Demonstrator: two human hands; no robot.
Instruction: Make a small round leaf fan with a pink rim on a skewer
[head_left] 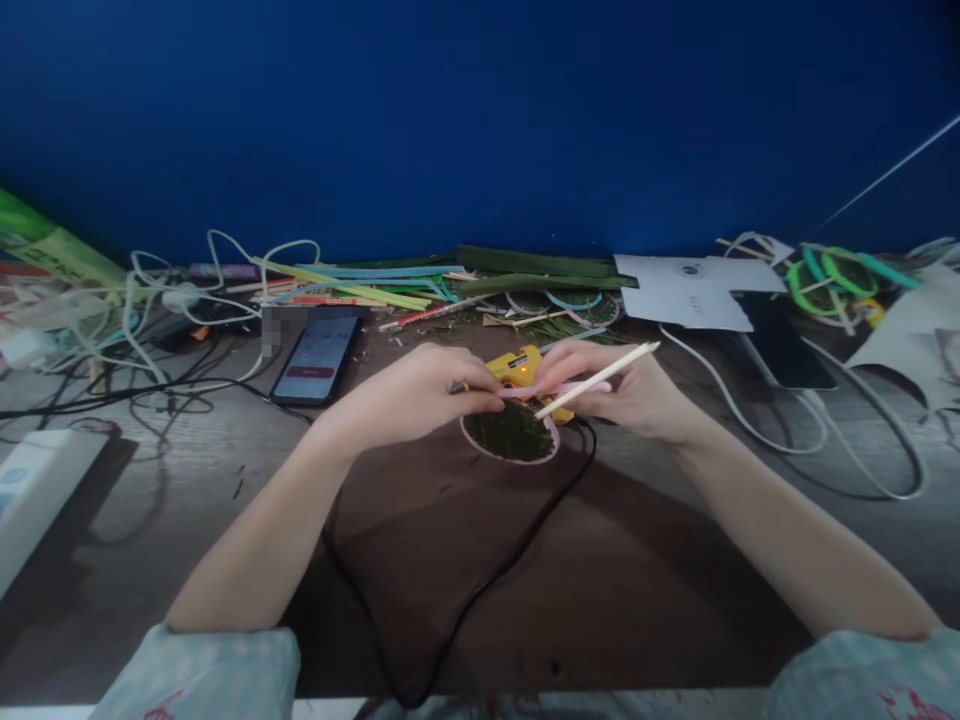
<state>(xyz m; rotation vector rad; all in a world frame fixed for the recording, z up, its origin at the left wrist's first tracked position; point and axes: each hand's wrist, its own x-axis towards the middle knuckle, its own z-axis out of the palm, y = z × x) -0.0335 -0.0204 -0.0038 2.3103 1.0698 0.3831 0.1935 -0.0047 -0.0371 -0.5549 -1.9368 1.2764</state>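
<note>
A small round fan (512,436) with a dark green leafy face and a pale pink rim hangs just below my hands. Its pale wooden stick (600,380) slants up to the right, in front of my right fingers. Between both hands stretches a pink strip (517,392). My left hand (427,392) is closed, pinching the strip at the fan's upper edge; a thin dark-tipped thing (459,387) pokes out by its fingers. My right hand (615,385) is closed on the strip's other side. Directly behind them lies a yellow glue gun (517,366) with a lit orange light, partly hidden.
A black cable (480,590) loops across the near tabletop. Left are a phone (319,355), tangled white cords and a power strip (45,490). Green leaves (540,270) and coloured strips line the back. White card (690,290), another phone (787,345) and green rings (832,275) lie right.
</note>
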